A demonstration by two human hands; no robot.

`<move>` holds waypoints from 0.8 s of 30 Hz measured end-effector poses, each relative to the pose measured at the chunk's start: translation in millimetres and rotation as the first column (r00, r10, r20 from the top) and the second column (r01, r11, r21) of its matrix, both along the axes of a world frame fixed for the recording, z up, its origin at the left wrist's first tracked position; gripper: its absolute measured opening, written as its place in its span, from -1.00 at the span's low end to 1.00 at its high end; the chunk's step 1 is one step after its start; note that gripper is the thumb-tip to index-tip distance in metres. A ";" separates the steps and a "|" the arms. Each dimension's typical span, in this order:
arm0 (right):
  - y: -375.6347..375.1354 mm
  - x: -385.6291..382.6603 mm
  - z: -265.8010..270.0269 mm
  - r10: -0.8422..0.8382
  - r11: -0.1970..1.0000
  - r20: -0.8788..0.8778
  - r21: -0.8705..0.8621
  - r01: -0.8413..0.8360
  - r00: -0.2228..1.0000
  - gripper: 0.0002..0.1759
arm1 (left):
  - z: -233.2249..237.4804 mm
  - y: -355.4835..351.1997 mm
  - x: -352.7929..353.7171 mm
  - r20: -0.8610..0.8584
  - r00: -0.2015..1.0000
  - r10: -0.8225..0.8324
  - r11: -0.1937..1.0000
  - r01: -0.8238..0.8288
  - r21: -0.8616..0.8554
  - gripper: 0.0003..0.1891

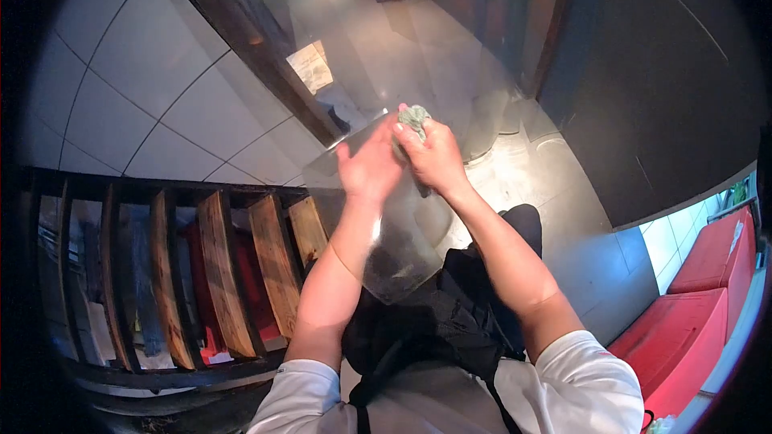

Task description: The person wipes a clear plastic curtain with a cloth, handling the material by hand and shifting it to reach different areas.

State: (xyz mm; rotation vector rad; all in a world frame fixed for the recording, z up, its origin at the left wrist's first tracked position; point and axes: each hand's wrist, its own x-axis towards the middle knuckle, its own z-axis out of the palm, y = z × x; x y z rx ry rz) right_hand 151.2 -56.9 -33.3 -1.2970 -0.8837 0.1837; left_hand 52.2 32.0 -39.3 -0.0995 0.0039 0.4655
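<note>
My right hand grips a crumpled green cloth and presses it against a large clear glass pane that I hold tilted in front of me. My left hand lies flat with spread fingers against the pane's upper part, steadying it. The lower corner of the pane rests near my lap, over my black apron. Both hands are close together, almost touching, at the pane's top edge.
A dark wooden slatted rack stands to my left over red and blue items. Grey floor tiles stretch behind it, and a dark wooden beam runs diagonally. Red cushions sit at the right below a dark panel.
</note>
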 end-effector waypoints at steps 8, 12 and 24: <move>-25.0 -20.3 -17.5 0.060 0.928 -0.197 -0.349 -0.127 0.979 -0.57 | -11.5 15.4 20.4 0.081 0.954 0.289 0.957 -0.290 0.007 0.00; -23.6 -47.8 -34.3 0.037 0.938 -0.173 -0.334 -0.094 0.984 -0.60 | -13.3 46.9 12.8 0.195 0.969 0.149 0.987 -0.159 0.037 0.04; -44.3 -65.2 -55.8 0.120 0.907 -0.420 -0.321 -0.272 0.899 -0.40 | -12.4 96.6 -2.1 0.083 0.942 0.326 0.921 -0.336 0.198 0.20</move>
